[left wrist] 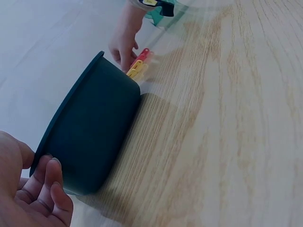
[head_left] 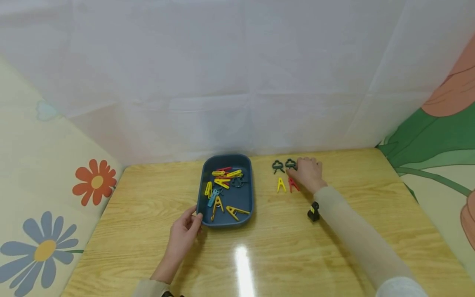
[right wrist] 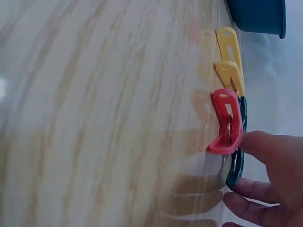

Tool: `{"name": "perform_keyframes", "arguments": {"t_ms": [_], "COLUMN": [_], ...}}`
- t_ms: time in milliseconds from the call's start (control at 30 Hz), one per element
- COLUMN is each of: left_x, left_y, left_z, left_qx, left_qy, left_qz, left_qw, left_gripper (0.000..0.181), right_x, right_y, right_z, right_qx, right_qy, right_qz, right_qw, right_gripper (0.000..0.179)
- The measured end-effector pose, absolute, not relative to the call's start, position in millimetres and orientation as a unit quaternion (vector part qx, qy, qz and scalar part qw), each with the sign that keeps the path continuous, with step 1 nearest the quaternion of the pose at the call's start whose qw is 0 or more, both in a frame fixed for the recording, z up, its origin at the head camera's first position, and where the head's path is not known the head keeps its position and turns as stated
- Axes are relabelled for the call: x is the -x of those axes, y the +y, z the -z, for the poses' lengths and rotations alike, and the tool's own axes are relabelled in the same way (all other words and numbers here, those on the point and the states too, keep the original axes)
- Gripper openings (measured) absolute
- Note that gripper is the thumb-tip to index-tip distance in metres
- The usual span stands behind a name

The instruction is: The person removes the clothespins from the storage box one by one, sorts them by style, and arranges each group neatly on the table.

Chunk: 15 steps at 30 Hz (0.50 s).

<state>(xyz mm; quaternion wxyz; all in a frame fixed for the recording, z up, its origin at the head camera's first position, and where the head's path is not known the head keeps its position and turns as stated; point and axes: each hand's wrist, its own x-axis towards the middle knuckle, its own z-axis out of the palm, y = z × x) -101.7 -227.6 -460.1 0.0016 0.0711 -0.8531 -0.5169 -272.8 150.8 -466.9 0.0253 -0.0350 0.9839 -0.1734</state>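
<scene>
At the front left corner of a dark blue plastic tray [head_left: 242,199], my left hand [head_left: 184,231] grips the rim between thumb and fingers. Inside the tray lie several clothespins in yellow, red, light blue and dark green. Right of it, on the table, my right hand [head_left: 309,174] pinches a dark green clip [right wrist: 234,178] with thumb and fingers; that clip is partly hidden behind a red clothespin [right wrist: 226,120]. Left of that clip stands another dark green clip [head_left: 277,166]. A yellow clothespin [head_left: 281,185] lies in front of them, beside the red one.
The wooden table [head_left: 148,198] meets a white sheet [head_left: 208,82] along its back edge. Flower-patterned cloth [head_left: 92,181] borders the left side, and more patterned cloth [head_left: 438,136] hangs at the right. A black wrist device [head_left: 313,211] sits on the right forearm.
</scene>
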Motion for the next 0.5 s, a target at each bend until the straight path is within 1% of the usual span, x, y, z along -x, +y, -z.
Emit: {"name": "perform_keyframes", "arguments": {"t_ms": [133, 300, 500], "left_x": [101.4, 101.4, 100.9], "left_y": [-227.4, -227.4, -228.2], "left_z": [460.7, 461.2, 460.7], "left_qx": [-0.071, -0.072, -0.075], "left_qy": [-0.853, -0.851, -0.848], "left_qz": [0.517, 0.521, 0.524], "left_qw": [0.004, 0.001, -0.003], "left_gripper": [0.043, 0.044, 0.045], "right_x": [272.4, 271.0, 267.3], "right_y": [151.8, 153.0, 147.8], "right_z": [466.8, 465.6, 457.6], "right_qx": [0.036, 0.038, 0.048], "right_qy": [0.983, 0.982, 0.979], "right_qz": [0.179, 0.182, 0.194], "right_qw": [0.027, 0.015, -0.034], "right_gripper": [0.047, 0.045, 0.035]}}
